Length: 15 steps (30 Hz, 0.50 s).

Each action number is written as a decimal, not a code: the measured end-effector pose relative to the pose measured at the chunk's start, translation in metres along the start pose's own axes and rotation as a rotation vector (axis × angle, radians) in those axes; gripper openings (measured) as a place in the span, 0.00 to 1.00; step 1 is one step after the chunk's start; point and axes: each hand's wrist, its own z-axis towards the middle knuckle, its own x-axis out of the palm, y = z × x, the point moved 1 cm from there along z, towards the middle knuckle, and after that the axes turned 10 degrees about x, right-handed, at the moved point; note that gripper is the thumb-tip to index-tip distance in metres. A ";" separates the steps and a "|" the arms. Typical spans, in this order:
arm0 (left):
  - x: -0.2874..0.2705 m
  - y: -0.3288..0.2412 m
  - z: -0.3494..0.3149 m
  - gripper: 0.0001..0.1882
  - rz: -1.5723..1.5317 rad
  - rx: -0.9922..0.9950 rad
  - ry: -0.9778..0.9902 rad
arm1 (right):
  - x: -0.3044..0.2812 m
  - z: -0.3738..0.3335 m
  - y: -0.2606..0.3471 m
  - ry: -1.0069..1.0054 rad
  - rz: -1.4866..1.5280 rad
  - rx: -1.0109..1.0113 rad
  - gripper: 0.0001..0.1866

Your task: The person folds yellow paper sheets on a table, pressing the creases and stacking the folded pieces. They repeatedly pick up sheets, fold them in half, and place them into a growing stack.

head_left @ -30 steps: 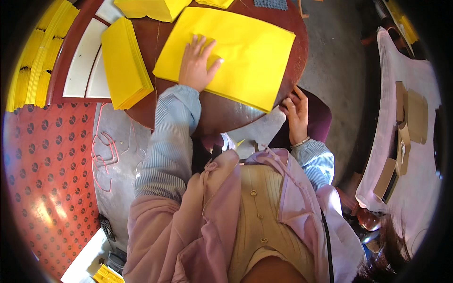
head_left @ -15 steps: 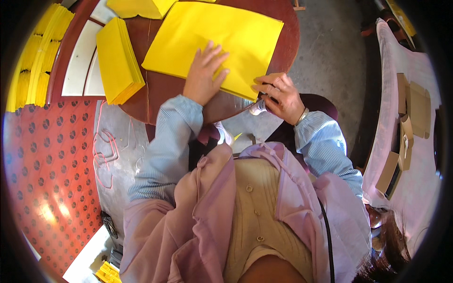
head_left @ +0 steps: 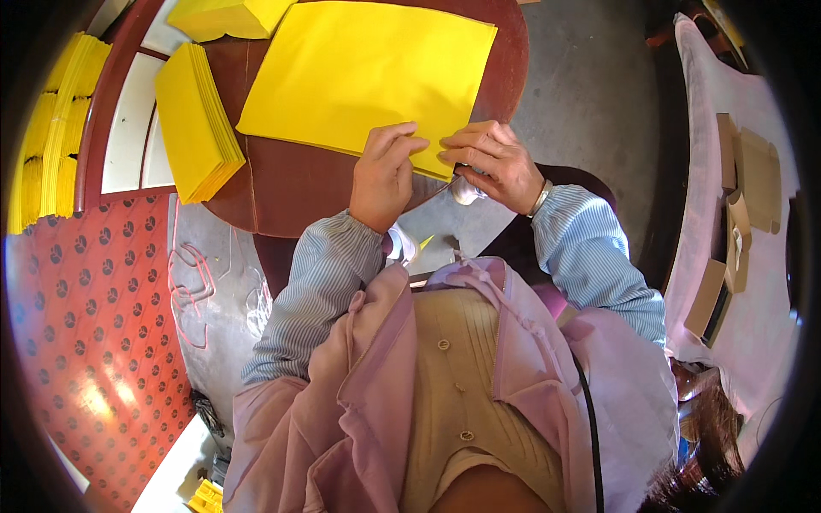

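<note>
A flat pile of large yellow sheets (head_left: 368,68), perhaps cloth or paper, lies on the round dark red table (head_left: 299,184). My right hand (head_left: 500,167) is at the pile's near right corner, fingers bent over the top and thumb low at the edge, closed on the sheets. Just left of it, my left hand (head_left: 385,175) curls its fingers over the near edge; its fingertips come close to those of the right hand. The undersides of both grips are hidden.
A folded yellow stack (head_left: 197,124) stands at the table's left, with another yellow stack (head_left: 231,17) behind it. More yellow bundles (head_left: 51,137) sit at the far left. Opened cardboard boxes (head_left: 744,188) lie on a pink-covered surface (head_left: 693,111) at right. Pink cord (head_left: 195,282) lies on the floor.
My left hand has drawn back from the sheet's middle to its near edge, beside my right hand, and its spread fingers have curled. My right hand stays at the corner.
</note>
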 end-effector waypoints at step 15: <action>-0.001 0.009 -0.007 0.13 0.111 0.098 -0.096 | 0.004 -0.003 0.014 -0.015 -0.133 0.052 0.31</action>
